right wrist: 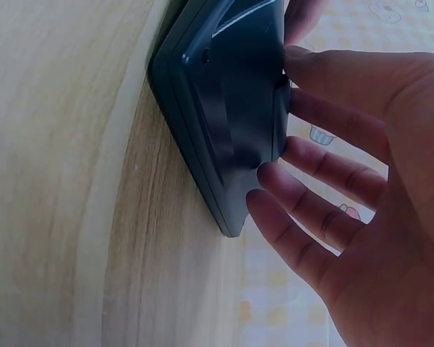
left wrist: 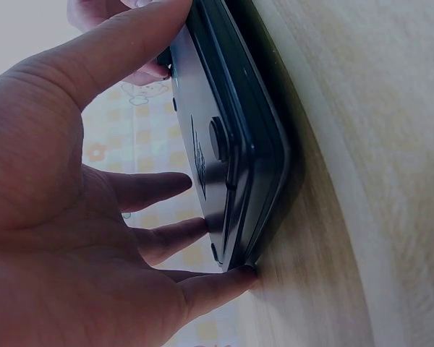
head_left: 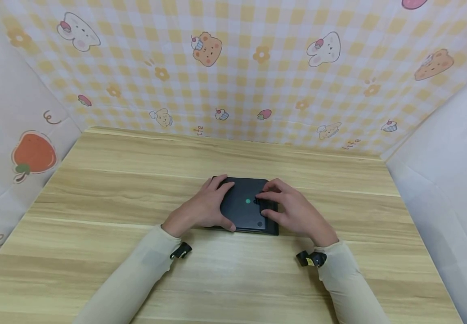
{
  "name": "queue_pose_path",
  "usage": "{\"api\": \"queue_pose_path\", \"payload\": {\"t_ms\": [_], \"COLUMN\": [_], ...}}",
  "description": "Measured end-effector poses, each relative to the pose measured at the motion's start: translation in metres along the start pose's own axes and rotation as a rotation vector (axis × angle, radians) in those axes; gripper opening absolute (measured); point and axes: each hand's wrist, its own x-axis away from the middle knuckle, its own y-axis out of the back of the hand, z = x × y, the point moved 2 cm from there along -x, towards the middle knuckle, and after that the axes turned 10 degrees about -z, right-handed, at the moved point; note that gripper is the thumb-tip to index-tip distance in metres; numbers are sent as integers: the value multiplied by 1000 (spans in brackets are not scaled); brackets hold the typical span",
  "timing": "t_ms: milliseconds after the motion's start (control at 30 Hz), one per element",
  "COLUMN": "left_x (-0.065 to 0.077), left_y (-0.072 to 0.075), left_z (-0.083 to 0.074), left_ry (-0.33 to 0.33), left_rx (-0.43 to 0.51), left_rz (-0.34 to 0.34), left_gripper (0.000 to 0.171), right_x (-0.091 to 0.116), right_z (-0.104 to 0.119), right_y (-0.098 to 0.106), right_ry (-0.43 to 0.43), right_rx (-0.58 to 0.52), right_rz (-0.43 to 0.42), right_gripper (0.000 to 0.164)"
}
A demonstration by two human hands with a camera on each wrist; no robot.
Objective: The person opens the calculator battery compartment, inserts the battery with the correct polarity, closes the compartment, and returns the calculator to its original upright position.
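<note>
A flat black calculator lies face down on the table, its back showing a green round sticker and small rubber feet. My left hand spans its left part and grips it, thumb on the near edge and fingertips at the far edge. Over the right part, my right hand pinches a small black battery cover between thumb and fingers. Whether that cover is fully loose from the back cannot be told. The calculator's keys and screen face down, out of sight.
The wooden table runs back to a yellow checked cloth with cartoon prints. White cloth walls stand at the left and right. Small black wrist cameras sit at both cuffs.
</note>
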Motion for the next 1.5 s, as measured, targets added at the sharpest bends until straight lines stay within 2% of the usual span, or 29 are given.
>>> {"api": "queue_pose_path", "payload": {"t_ms": [267,500,833,1500], "left_x": [1,0,0,-2], "left_y": [-1,-1,0,-1], "left_z": [1,2,1,1], "left_ry": [0,-5,-2,-8], "left_rx": [-1,4,-1,-12], "left_rz": [5,-2,2,4], "left_gripper": [119,119,119,119], "right_x": [1,0,0,0], "right_z": [0,-1,-3,-5], "right_y": [0,0,1,2], "right_ry": [1,-47,-64,-74], "right_rx": [-12,-48,-30,-21], "right_rz": [-2,-17,-17,-15], "right_gripper": [39,36,28,25]}}
